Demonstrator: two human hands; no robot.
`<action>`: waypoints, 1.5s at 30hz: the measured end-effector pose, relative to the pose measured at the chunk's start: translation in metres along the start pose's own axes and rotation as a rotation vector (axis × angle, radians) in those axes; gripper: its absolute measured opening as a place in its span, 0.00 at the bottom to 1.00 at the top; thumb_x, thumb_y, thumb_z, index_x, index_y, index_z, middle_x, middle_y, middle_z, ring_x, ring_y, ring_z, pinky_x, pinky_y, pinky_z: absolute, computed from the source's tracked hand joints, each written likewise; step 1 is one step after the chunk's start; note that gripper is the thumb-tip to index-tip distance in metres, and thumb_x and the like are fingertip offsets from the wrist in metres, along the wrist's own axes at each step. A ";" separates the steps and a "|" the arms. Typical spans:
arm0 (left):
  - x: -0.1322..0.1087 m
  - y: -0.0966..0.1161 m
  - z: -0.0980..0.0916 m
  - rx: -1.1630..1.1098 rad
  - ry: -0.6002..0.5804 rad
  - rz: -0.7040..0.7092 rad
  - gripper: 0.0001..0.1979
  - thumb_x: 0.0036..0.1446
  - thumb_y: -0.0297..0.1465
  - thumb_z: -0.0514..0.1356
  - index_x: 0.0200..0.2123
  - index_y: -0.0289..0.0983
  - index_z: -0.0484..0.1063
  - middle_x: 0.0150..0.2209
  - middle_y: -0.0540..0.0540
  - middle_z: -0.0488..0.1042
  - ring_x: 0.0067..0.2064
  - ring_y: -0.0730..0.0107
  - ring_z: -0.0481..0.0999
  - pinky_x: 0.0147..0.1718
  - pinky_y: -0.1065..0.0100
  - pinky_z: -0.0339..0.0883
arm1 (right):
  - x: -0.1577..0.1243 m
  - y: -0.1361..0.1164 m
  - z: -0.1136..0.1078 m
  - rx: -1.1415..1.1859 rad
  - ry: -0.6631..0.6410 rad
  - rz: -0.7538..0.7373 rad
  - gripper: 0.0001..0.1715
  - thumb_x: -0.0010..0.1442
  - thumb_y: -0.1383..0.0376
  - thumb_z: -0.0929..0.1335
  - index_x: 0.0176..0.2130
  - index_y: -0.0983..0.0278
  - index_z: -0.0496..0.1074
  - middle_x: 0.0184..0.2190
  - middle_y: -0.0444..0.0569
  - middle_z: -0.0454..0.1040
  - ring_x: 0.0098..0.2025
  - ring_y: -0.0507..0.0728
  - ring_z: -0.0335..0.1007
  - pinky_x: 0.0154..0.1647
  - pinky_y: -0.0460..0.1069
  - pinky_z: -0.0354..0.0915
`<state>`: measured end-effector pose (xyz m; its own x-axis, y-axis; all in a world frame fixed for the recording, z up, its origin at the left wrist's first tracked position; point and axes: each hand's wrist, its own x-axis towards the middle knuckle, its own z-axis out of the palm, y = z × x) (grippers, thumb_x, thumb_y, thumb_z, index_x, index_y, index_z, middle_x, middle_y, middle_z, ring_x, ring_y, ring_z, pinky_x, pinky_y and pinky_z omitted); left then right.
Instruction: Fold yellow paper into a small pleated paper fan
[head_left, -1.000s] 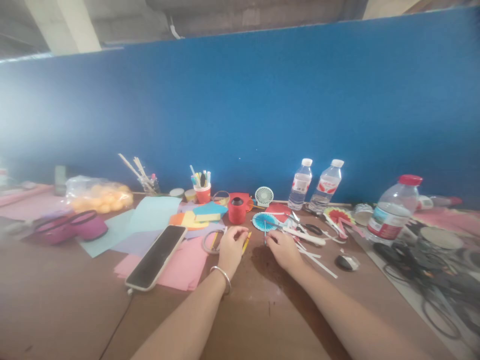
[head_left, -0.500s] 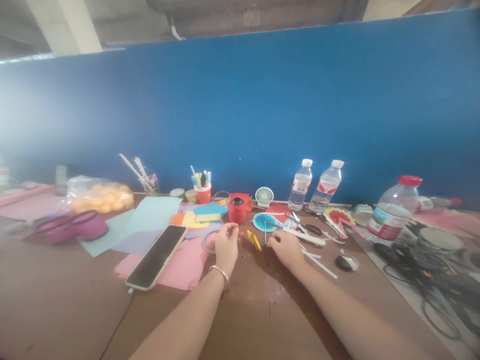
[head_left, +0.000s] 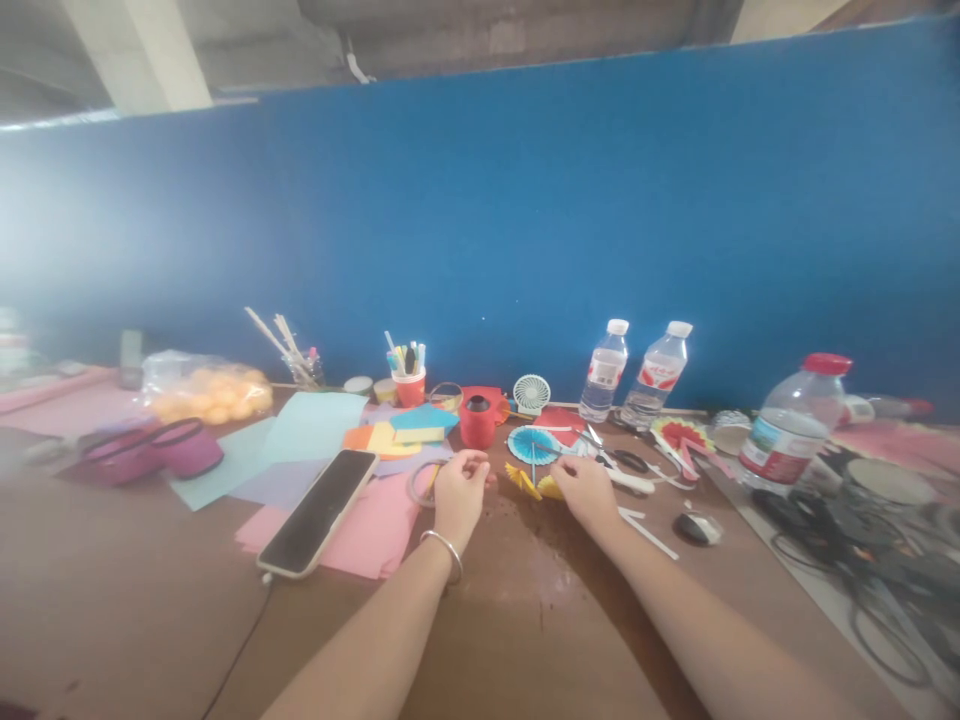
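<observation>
Near the middle of the table, my right hand point(head_left: 586, 492) is closed in a pinch at the edge of a yellow pleated paper point(head_left: 523, 481). Part of this paper shows right at those fingertips; the rest fans out to the left. My left hand point(head_left: 459, 492) hovers left of the paper with thumb and fingers pressed together. What lies between them, if anything, is too small to make out. Just behind is a blue pleated paper rosette point(head_left: 531, 444) with a white edge. A roll of tape point(head_left: 421, 484) lies partly behind my left hand.
A red pot-shaped container point(head_left: 477, 424) and a small fan point(head_left: 532, 393) stand behind. Scissors point(head_left: 628, 460), paper strips point(head_left: 651, 534) and water bottles point(head_left: 604, 372) are to the right. A phone point(head_left: 321, 512) rests on coloured paper point(head_left: 367, 535) at left.
The yellow pleated paper is spread wider, with more of it showing by my right fingertips. My right hand has shifted slightly right. The view has moved a little.
</observation>
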<state>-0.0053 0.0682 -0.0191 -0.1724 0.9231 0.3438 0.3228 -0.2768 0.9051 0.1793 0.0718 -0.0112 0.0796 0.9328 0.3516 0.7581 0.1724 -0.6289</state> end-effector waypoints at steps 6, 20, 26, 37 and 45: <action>-0.008 0.009 0.000 0.227 -0.078 0.141 0.05 0.47 0.25 0.56 0.27 0.38 0.71 0.28 0.49 0.71 0.32 0.67 0.69 0.33 0.65 0.61 | -0.002 0.000 0.003 0.044 0.299 -0.150 0.20 0.50 0.65 0.59 0.45 0.64 0.61 0.40 0.52 0.66 0.43 0.59 0.60 0.42 0.52 0.57; -0.006 0.006 0.001 0.356 -0.123 0.209 0.05 0.50 0.26 0.54 0.29 0.38 0.69 0.29 0.49 0.71 0.32 0.68 0.68 0.32 0.67 0.60 | -0.008 -0.014 -0.003 -0.082 0.024 -0.105 0.16 0.49 0.66 0.60 0.38 0.59 0.70 0.26 0.44 0.71 0.29 0.54 0.66 0.29 0.45 0.56; -0.007 0.005 0.002 0.352 -0.105 0.212 0.05 0.50 0.26 0.54 0.30 0.38 0.69 0.29 0.49 0.71 0.32 0.67 0.68 0.33 0.67 0.60 | -0.007 -0.009 -0.003 -0.125 -0.042 0.035 0.19 0.52 0.65 0.58 0.40 0.56 0.71 0.32 0.44 0.75 0.35 0.57 0.68 0.31 0.47 0.56; -0.009 0.017 0.002 0.251 -0.089 0.205 0.05 0.51 0.27 0.54 0.30 0.38 0.70 0.30 0.49 0.71 0.32 0.69 0.69 0.31 0.68 0.61 | 0.002 -0.004 0.011 0.619 -0.044 0.173 0.15 0.45 0.61 0.64 0.31 0.63 0.75 0.31 0.48 0.76 0.37 0.59 0.69 0.41 0.51 0.60; -0.010 0.028 0.002 0.117 -0.065 0.202 0.07 0.53 0.30 0.52 0.31 0.37 0.69 0.32 0.48 0.71 0.34 0.70 0.70 0.34 0.69 0.64 | 0.000 -0.014 0.016 0.871 -0.003 0.252 0.19 0.45 0.57 0.68 0.35 0.67 0.71 0.30 0.51 0.75 0.33 0.56 0.71 0.30 0.48 0.63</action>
<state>0.0072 0.0514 0.0019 -0.0338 0.8684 0.4947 0.4511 -0.4284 0.7829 0.1583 0.0744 -0.0136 0.1744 0.9758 0.1320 -0.0401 0.1409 -0.9892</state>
